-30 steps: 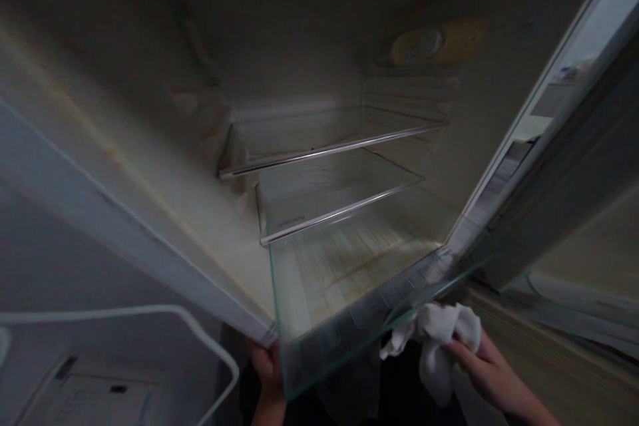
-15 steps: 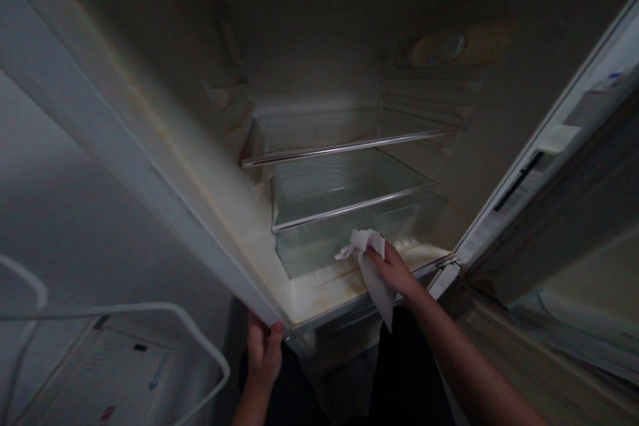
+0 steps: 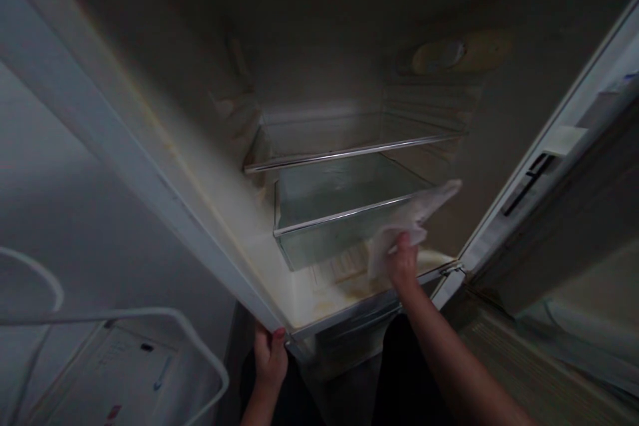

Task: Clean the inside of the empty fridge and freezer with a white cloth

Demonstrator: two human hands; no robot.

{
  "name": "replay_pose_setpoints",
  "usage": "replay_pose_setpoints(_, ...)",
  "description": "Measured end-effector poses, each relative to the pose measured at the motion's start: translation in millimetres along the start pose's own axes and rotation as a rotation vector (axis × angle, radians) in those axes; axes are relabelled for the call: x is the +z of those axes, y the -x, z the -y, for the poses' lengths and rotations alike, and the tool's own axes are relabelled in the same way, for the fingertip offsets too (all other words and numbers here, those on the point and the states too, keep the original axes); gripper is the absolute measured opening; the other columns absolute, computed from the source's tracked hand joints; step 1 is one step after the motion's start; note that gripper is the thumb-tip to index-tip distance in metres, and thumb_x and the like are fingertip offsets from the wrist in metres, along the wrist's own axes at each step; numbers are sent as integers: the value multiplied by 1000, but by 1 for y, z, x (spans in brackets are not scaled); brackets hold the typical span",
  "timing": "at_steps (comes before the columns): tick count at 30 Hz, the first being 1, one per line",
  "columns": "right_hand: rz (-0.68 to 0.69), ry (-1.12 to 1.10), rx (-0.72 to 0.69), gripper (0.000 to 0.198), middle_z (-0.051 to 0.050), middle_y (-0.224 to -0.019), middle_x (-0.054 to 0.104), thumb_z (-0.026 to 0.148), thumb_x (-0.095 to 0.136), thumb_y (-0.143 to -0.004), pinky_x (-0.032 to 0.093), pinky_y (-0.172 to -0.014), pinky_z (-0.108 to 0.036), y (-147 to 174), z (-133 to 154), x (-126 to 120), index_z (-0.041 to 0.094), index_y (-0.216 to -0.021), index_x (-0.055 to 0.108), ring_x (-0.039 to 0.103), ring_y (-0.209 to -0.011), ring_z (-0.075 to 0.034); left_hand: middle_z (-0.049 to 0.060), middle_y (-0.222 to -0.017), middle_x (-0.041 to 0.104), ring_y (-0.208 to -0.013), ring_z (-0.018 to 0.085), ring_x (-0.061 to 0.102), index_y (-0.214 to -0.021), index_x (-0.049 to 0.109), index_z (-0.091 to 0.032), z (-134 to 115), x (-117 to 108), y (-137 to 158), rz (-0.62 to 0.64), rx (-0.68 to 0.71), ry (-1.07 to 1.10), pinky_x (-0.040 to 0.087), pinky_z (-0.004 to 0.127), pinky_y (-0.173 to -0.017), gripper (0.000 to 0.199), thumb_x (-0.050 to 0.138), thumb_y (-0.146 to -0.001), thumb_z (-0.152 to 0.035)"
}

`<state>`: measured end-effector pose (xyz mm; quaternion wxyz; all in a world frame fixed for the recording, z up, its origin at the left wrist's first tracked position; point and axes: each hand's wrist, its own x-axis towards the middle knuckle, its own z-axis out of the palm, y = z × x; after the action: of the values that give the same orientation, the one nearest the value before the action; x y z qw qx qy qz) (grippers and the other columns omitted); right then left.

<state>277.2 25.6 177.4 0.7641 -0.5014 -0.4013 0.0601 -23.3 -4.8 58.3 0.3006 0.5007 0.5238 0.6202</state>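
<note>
My right hand (image 3: 403, 263) is closed on a thin white cloth (image 3: 392, 239), perhaps a paper towel, blurred by motion, one end of it flung up to the right. It hangs just in front of the clear drawer (image 3: 319, 246), over the stained bottom ledge (image 3: 344, 286) of the refrigerator. My left hand (image 3: 271, 356) grips the lower left corner of the refrigerator's frame (image 3: 259, 309), thumb on the front. Above the drawer sits a glass shelf with a shiny metal front edge (image 3: 349, 154).
The open refrigerator door (image 3: 574, 279) stands on the right, joined by a hinge (image 3: 452, 269) at the bottom. A yellowish lamp cover (image 3: 459, 56) is on the inner right wall. At lower left, a white cable (image 3: 164, 311) loops in front of a white box (image 3: 110, 373).
My right hand has moved slightly up and right, and the white cloth has swung from hanging down to flaring upward. My left hand keeps its grip on the frame. The view has shifted slightly.
</note>
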Motion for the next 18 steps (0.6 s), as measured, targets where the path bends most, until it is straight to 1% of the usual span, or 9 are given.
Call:
replay_pose_setpoints(2,349,183,-252,68,-19,-163,28,58,29,-102,23,-120,-61,5,3,26,14,-152,40,25,-152,-36,13,-107,70,-109,31,65,-125,63,-16,2,2,1,-12,3,4,49,42,-101,85,63,-70,-81)
replay_pose_setpoints(4,619,404,-487,61,-14,-169,13,50,29,-104,12,-120,-67,18,10,56,19,-155,38,1,-156,-39,13,-107,70,-110,31,65,-125,63,-17,3,3,2,-20,6,3,48,42,-102,84,62,-71,-81)
replay_pose_setpoints(6,818,514,-674,56,-10,-171,9,46,38,-103,8,-121,-67,34,20,82,22,-153,41,-6,-157,-36,13,-108,70,-110,31,65,-126,62,-17,2,2,2,-11,-4,-12,48,43,-102,85,61,-72,-81)
replay_pose_setpoints(8,961,531,-805,54,-9,-171,8,45,49,-99,10,-124,-61,47,29,99,18,-146,50,-4,-157,-32,14,-107,71,-109,32,65,-127,61,-16,-1,1,2,0,-19,-23,48,44,-102,86,61,-72,-82)
replay_pose_setpoints(10,1029,530,-876,52,-11,-171,8,41,57,-94,13,-125,-54,53,34,104,13,-138,56,0,-158,-30,14,-108,71,-111,32,65,-128,61,-15,-5,-1,3,6,-30,-29,48,44,-103,87,61,-72,-82)
replay_pose_setpoints(12,1058,538,-915,47,-9,-170,11,32,58,-93,18,-125,-50,51,32,100,14,-137,57,6,-157,-26,14,-111,71,-115,33,64,-128,61,-16,-10,-2,5,14,-45,-39,47,43,-105,86,62,-72,-81)
replay_pose_setpoints(14,1097,577,-933,48,-2,-170,17,22,57,-94,27,-122,-46,43,23,89,23,-142,54,14,-156,-23,14,-116,70,-119,33,62,-127,61,-16,-16,-3,6,28,-67,-55,46,43,-107,84,62,-72,-80)
replay_pose_setpoints(16,1166,656,-899,54,4,-168,22,17,56,-93,41,-112,-41,31,12,71,31,-145,52,31,-151,-22,14,-122,68,-124,33,60,-127,62,-17,-19,-5,6,39,-96,-59,43,44,-111,83,62,-72,-80)
replay_pose_setpoints(18,1229,765,-802,56,8,-166,27,21,56,-92,52,-93,-35,17,2,50,37,-146,50,55,-131,-21,14,-126,67,-127,33,58,-126,62,-19,-18,-8,6,57,-141,-49,41,45,-114,81,64,-72,-79)
